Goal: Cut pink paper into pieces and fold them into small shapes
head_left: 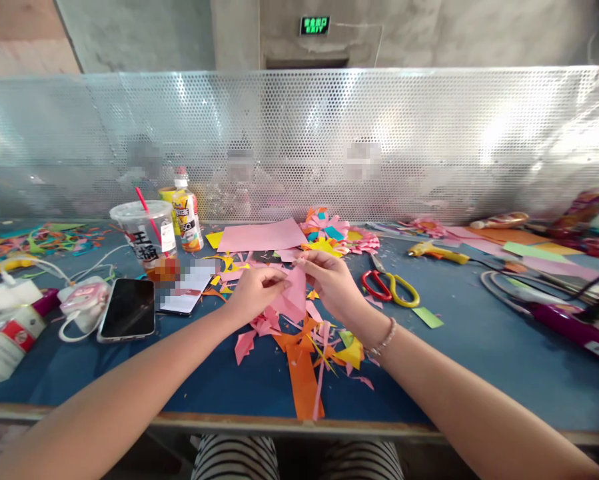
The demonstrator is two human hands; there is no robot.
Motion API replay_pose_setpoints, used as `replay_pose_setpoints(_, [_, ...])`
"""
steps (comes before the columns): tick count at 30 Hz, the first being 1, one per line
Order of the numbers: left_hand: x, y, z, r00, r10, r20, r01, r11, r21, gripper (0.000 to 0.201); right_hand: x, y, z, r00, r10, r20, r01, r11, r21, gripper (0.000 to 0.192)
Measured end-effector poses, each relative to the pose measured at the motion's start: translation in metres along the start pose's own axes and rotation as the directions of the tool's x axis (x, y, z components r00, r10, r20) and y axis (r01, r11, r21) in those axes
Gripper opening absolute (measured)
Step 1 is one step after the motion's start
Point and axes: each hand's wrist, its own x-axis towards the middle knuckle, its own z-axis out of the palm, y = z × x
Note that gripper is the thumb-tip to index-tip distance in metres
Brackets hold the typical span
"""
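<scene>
Blue bench point(479, 347) is littered with paper scraps point(304, 353). At its centre a pink paper piece point(293, 297) is pinched by left hand point(253, 293) and right hand point(332, 280). Edges should be aligned before creasing. Scissors point(392, 287) lie just beside.

Clearance on the blue table point(479, 353) — centre cluttered, right front passable.

Paper scraps point(304, 347) crowd the middle under both hands. Left side blocked by a phone point(128, 308), a lidded cup point(146, 237) and a bottle point(188, 217). Scissors point(392, 287) and a glue gun point(436, 251) lie right of centre (cables further right) — bare surface in front of them. A perforated metal screen point(299, 140) closes the far edge.
</scene>
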Motion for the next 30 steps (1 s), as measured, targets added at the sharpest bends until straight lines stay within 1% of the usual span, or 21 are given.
replay_pose_setpoints(9, [0.0005, 0.0006, -0.0028, 1.0, 0.022, 0.02, -0.022, 0.999, 0.025, 0.016, 0.001, 0.0007, -0.0014, 0.999, 0.0, -0.04, 0.002, 0.999, 0.041, 0.008])
replay_pose_setpoints(17, [0.0008, 0.0019, -0.0029, 1.0, 0.016, 0.018, -0.016, 1.0, 0.008, 0.014, 0.001, 0.0003, -0.0019, 0.999, 0.002, -0.049, 0.0, 1.0, 0.025, 0.009])
replay_pose_setpoints(22, [0.0, 0.0032, -0.0029, 0.999, -0.005, 0.037, 0.006, 1.0, -0.018, 0.015, 0.0004, 0.0006, -0.0011, 0.998, -0.008, -0.066, 0.009, 1.0, 0.013, 0.009])
replay_pose_setpoints(26, [-0.0002, 0.0028, -0.0027, 0.999, -0.005, 0.041, 0.005, 1.0, -0.007, 0.016, 0.0012, 0.0006, -0.001, 0.997, -0.009, -0.072, 0.01, 1.0, 0.01, 0.01])
replay_pose_setpoints(30, [0.0004, 0.0034, -0.0033, 0.999, 0.01, 0.045, -0.009, 1.0, -0.015, 0.017, 0.0008, 0.0005, -0.0018, 0.998, 0.008, -0.061, -0.005, 0.999, 0.052, 0.011])
